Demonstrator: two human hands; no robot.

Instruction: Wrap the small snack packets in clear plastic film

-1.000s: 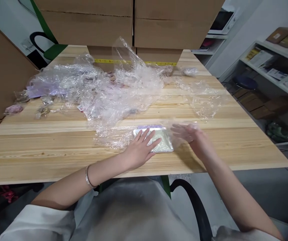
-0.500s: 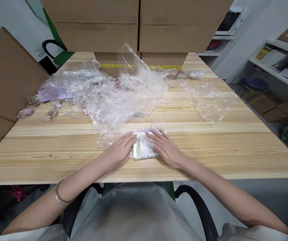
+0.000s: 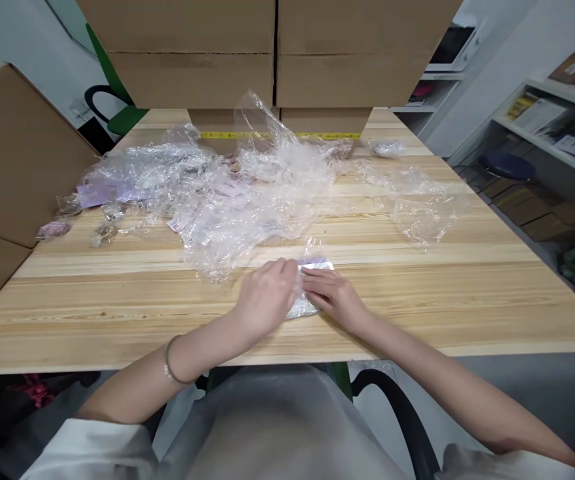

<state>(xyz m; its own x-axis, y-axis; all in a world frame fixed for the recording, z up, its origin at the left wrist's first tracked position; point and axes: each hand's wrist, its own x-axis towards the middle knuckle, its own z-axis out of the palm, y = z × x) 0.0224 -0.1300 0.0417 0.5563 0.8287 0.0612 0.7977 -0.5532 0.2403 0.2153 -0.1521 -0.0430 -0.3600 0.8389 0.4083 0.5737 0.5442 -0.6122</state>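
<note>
A flat packet in clear plastic wrap, with a printed face and a purple strip along its far edge, lies near the table's front edge. My left hand is closed over its left part, fingers curled on the clear plastic wrap; the fingertips are partly hidden. On the packet's right side rests my right hand, fingers stretched out and pressing it to the table. Beyond both hands spreads a large heap of crumpled clear plastic film.
Cardboard boxes stand at the back and at the left of the wooden table. Loose film lies on the right. Small bagged items sit by the left box. A yellow tape measure runs along the back box.
My left hand has moved right across the packet, and its fingers have curled, drawing plastic over it. My right hand stays on the packet's right side.
</note>
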